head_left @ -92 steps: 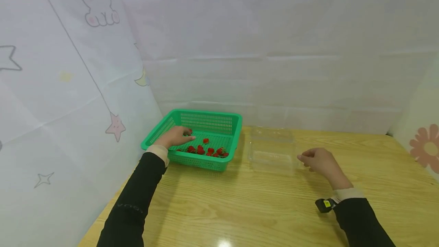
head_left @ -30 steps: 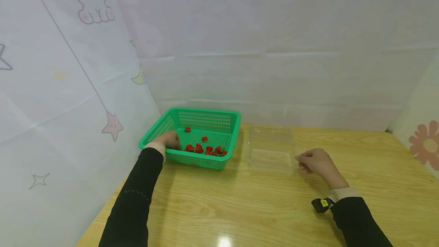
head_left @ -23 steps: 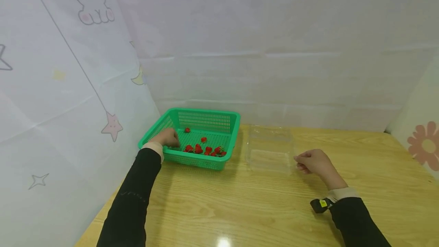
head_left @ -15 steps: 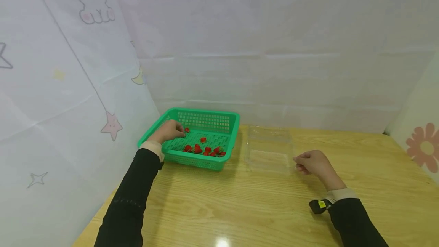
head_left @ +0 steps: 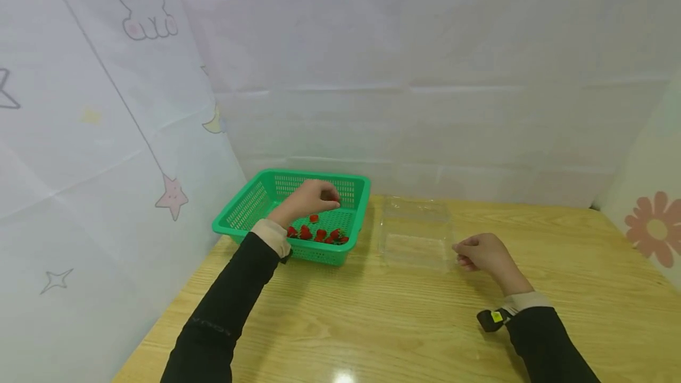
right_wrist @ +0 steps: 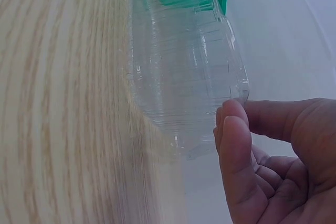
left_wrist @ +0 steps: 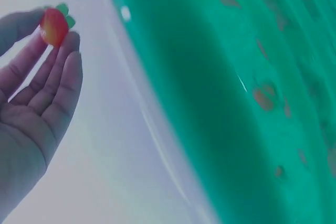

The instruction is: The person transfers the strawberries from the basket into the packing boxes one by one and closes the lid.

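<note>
In the left wrist view, my left hand [left_wrist: 44, 98] pinches a strawberry [left_wrist: 54, 27] with green leaves between thumb and fingertips. The head view has that left hand [head_left: 308, 198] raised over the green basket [head_left: 226, 217]; the fruit is hidden there behind the fingers. Several more strawberries [head_left: 321, 234] lie along the basket's near side, and a single one [head_left: 314, 218] sits farther in. My right hand [head_left: 486, 256] pinches the right rim of a clear plastic box [head_left: 417, 244], as the right wrist view shows with the box's edge [right_wrist: 239, 77] between thumb and fingers.
Basket and box stand side by side toward the back of the wooden table [head_left: 340, 312]. Behind them hangs a pale cloth [head_left: 425, 105], and a printed cloth [head_left: 106, 194] closes off the left side.
My left hand dipped into the basket's left part, rose from it, and has moved right across the basket with a strawberry. The right hand stays at the box's rim.
</note>
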Motion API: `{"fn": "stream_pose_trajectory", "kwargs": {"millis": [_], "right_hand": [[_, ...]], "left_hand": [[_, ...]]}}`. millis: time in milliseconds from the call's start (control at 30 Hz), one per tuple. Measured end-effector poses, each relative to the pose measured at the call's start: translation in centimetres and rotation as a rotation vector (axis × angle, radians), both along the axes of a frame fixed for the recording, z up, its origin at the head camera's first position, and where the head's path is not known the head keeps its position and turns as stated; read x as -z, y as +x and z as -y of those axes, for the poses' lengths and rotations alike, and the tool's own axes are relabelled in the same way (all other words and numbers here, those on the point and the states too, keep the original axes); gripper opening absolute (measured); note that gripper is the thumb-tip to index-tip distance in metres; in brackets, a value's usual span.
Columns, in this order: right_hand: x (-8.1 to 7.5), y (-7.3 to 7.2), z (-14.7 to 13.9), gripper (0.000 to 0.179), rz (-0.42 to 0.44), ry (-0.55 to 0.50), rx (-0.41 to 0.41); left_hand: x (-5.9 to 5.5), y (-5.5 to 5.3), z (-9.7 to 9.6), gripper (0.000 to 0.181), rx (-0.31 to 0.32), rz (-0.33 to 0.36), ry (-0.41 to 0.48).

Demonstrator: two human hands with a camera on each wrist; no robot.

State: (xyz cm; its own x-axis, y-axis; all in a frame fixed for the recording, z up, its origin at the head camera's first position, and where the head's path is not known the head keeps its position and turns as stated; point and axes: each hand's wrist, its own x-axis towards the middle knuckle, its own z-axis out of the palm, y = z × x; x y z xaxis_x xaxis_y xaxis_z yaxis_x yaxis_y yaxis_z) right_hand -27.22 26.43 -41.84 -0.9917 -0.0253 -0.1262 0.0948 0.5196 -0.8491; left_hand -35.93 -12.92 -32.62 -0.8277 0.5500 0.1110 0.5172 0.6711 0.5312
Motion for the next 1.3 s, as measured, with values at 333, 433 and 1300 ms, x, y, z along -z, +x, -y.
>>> {"fn": "stream_pose_trajectory", "kwargs": {"millis": [333,433,1300], "right_hand": [[0.3,-0.2,-0.3,0.036,-0.003,0.005,-0.003],[0.3,-0.2,-0.3,0.035,0.004,0.006,0.003],[-0.2,-0.9,1.0,0.033,-0.01,0.029,0.003]], "left_hand": [[0.7,2.3,-8.9,0.012,0.161,-0.305,-0.167],[1.4,3.2,-11.4,0.01,0.197,-0.33,-0.195],[9.2,1.0,-20.5,0.005,0.149,-0.077,-0.244]]}}
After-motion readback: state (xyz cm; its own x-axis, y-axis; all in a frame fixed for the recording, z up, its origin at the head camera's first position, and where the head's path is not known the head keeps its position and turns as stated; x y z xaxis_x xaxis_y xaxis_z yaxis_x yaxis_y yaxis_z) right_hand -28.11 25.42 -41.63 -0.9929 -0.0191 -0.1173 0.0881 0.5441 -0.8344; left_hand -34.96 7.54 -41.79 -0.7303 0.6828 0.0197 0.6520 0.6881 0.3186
